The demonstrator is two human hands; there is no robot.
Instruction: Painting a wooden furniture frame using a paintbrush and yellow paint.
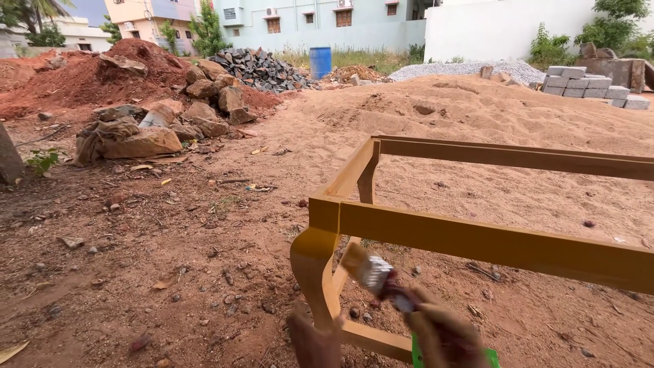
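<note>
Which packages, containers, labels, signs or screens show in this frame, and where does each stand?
Blue drum: upright cylinder, far back by the grey stone pile.
Green container: bright green, bottom edge, mostly hidden behind the right hand holding the paintbrush.
No labels, signs or screens can be made out.

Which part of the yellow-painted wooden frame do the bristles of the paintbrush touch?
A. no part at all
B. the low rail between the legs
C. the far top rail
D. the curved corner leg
D: the right hand holds the paintbrush with its bristles against the curved corner leg of the yellow-painted wooden frame.
</note>
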